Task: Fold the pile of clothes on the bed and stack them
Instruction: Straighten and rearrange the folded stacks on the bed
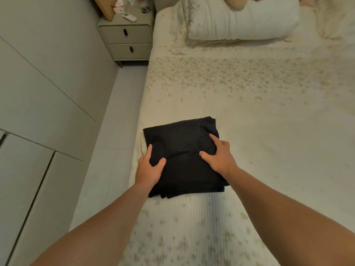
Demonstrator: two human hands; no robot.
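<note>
Our left hand (pixel 148 167) and right hand (pixel 219 156) rest fingers-extended, gripping nothing, on opposite sides of the folded black garment (pixel 182 158), lying directly ahead near the bed (pixel 269 141) edge.

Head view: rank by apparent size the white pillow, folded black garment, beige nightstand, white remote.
1. White quilted pillow, though cropped by the frame's top edge.
2. Folded black garment, partly covered by both hands; nearer the camera, so true ranking against the pillow is unsure.
3. Beige two-drawer nightstand.
4. White remote.
</note>
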